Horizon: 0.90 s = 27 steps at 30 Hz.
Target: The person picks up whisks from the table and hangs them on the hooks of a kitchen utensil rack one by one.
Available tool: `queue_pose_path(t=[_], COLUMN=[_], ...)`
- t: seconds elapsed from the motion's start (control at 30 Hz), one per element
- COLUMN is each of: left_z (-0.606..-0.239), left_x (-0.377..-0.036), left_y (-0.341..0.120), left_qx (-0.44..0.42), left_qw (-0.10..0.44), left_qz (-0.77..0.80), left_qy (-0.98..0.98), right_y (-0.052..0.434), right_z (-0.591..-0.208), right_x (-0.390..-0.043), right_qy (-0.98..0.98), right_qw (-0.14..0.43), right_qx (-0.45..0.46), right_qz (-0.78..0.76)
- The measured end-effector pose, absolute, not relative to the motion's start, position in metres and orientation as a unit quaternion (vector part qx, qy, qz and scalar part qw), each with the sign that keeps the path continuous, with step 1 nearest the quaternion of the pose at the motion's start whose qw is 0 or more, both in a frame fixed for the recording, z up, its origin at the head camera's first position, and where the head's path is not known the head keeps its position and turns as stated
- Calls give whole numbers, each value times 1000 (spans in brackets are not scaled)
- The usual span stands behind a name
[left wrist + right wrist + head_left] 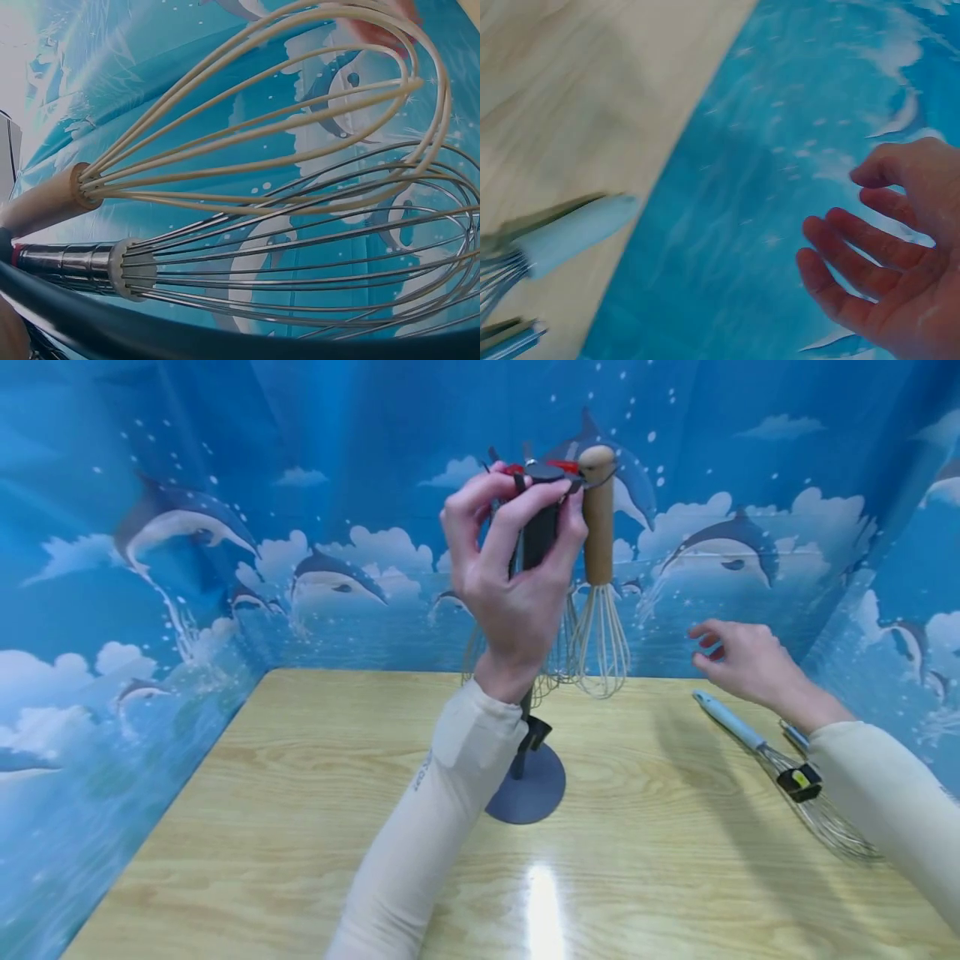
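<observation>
Wooden table (300, 827), left hand (510, 577) hiding rack (525, 789) top

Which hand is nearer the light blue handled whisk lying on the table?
Right. The right hand hovers open just above the light blue whisk's handle end, not touching it. The left hand is far over at the rack, gripping a dark handle at its top.

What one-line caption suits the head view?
Left hand grips a dark whisk handle at the rack; right hand hovers open.
</observation>
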<state>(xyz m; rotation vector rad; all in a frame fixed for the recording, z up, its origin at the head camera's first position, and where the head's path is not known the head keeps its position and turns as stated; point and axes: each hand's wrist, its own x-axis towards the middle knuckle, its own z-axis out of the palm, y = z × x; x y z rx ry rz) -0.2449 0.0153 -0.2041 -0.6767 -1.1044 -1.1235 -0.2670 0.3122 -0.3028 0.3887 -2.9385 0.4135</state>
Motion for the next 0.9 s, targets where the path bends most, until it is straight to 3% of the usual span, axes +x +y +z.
queue_pose_path(t=[0.33, 0.6, 0.7, 0.9], left_z=[-204, -205, -205, -208], left_x=[-245, -243, -241, -241], left_y=[15, 15, 12, 3], left_qx=[-290, -311, -329, -340], left_qw=[675, 664, 652, 615], left_qz=[-460, -455, -473, -553], left_qy=[-499, -506, -492, -448], right_y=[344, 363, 366, 369], right_z=[-350, -364, -368, -376], right_x=[-275, -276, -276, -277], right_qy=[-988, -975, -970, -977], right_qw=[-65, -186, -202, -166], right_qx=[117, 100, 97, 104], right_qz=[72, 72, 91, 83])
